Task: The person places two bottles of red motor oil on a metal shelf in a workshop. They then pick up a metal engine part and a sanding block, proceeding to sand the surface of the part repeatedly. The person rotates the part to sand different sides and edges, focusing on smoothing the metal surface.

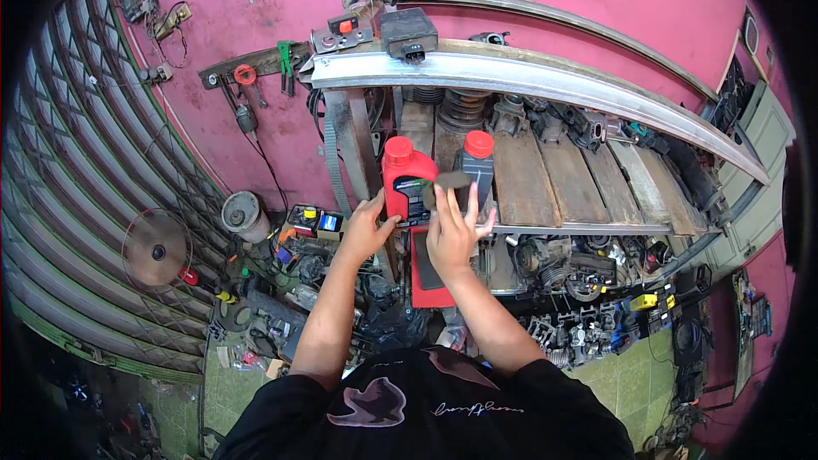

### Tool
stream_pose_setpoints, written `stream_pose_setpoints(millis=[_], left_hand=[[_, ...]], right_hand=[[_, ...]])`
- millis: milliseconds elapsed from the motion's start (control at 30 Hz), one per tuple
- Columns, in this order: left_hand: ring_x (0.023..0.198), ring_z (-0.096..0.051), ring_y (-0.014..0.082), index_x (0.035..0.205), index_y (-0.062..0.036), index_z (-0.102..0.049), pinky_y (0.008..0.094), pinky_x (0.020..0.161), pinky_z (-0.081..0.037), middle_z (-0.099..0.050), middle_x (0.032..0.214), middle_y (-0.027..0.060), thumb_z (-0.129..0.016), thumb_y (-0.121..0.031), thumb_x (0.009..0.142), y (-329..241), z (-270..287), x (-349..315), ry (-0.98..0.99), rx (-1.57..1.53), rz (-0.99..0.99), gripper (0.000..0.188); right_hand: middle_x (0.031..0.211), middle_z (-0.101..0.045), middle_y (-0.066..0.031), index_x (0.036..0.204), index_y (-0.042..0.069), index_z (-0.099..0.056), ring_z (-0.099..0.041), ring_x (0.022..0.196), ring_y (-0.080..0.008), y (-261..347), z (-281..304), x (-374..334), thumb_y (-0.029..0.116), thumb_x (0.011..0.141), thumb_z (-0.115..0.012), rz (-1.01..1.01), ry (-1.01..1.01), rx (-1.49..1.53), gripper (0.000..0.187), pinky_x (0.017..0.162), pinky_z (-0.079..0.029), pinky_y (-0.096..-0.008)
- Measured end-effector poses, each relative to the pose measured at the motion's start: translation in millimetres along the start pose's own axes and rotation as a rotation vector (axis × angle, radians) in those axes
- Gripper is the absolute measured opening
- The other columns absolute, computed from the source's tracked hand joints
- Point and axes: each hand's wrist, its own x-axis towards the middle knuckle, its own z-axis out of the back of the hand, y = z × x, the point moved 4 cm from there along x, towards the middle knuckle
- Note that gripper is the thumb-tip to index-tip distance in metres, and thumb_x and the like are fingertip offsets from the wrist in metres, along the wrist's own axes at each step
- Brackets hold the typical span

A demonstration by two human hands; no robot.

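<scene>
A red oil bottle [397, 172] with a red cap and a dark label stands upright on the shelf's near edge. My left hand [368, 228] grips its lower left side, thumb in front. My right hand [454, 230] is at the bottle's right, its fingers pointing up and pressed against a grey-brown rag or sponge-like piece [452, 180]; its exact kind is unclear. That piece overlaps the label's right edge. Just behind my right fingers stands a grey bottle [479, 169] with a red cap, partly hidden. Below my hands is a red tray-like thing [433, 297] with a dark panel.
Wooden planks [528, 187] form the shelf, with a coil spring [464, 109] and engine parts at its back. A metal rail [511, 77] crosses above, carrying a black box [409, 34]. A fan [157, 247] and a bucket [244, 215] stand left. Engine parts [579, 328] lie lower right.
</scene>
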Motion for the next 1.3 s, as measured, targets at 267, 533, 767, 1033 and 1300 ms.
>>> stream_pose_setpoints(millis=[267, 533, 767, 1033, 1300], left_hand=[[0.097, -0.072, 0.0419, 0.133, -0.0065, -0.067, 0.0498, 0.082, -0.057, -0.074, 0.107, 0.0226, -0.073, -0.026, 0.092, -33, 23, 8, 0.117, 0.249, 0.321, 0.046], [0.093, -0.074, 0.0397, 0.124, -0.0004, -0.071, 0.0471, 0.081, -0.058, -0.075, 0.105, 0.0226, -0.076, -0.039, 0.090, -95, 74, 50, -0.425, 0.160, 0.163, 0.051], [0.085, -0.071, 0.0454, 0.100, -0.0025, -0.074, 0.0529, 0.072, -0.055, -0.071, 0.083, 0.0258, -0.076, -0.045, 0.089, -106, 86, 108, -0.142, 0.339, 0.172, 0.044], [0.096, -0.070, 0.0460, 0.111, -0.0007, -0.072, 0.0506, 0.079, -0.054, -0.071, 0.096, 0.0271, -0.074, -0.033, 0.092, -86, 82, 137, 0.147, 0.219, -0.013, 0.038], [0.099, -0.070, 0.0455, 0.112, -0.0039, -0.073, 0.0528, 0.085, -0.055, -0.072, 0.100, 0.0266, -0.074, -0.034, 0.091, -88, 78, 144, 0.188, 0.338, 0.010, 0.037]], right_hand=[[0.138, -0.069, -0.0022, 0.145, 0.022, -0.061, -0.043, 0.149, -0.0290, 8, 8, 35, 0.012, 0.091, -0.069, 0.019, 0.032, 0.162, 0.055, 0.119, -0.012, -0.0628], [0.135, -0.070, -0.0018, 0.140, 0.024, -0.066, -0.048, 0.145, -0.0291, 13, 8, 29, 0.009, 0.087, -0.071, 0.041, -0.006, 0.185, 0.055, 0.118, -0.015, -0.0630], [0.129, -0.072, -0.0002, 0.134, 0.029, -0.070, -0.049, 0.144, -0.0292, 26, 14, 24, 0.010, 0.086, -0.073, 0.124, -0.019, 0.174, 0.051, 0.116, -0.014, -0.0670], [0.140, -0.066, 0.0010, 0.142, 0.029, -0.063, -0.038, 0.151, -0.0343, 47, 9, 62, 0.015, 0.091, -0.070, 0.110, 0.006, 0.041, 0.053, 0.114, -0.007, -0.0726], [0.135, -0.067, 0.0088, 0.133, 0.034, -0.069, -0.045, 0.147, -0.0267, 30, 0, 28, 0.019, 0.094, -0.066, 0.244, -0.044, -0.006, 0.042, 0.113, -0.009, -0.0696]])
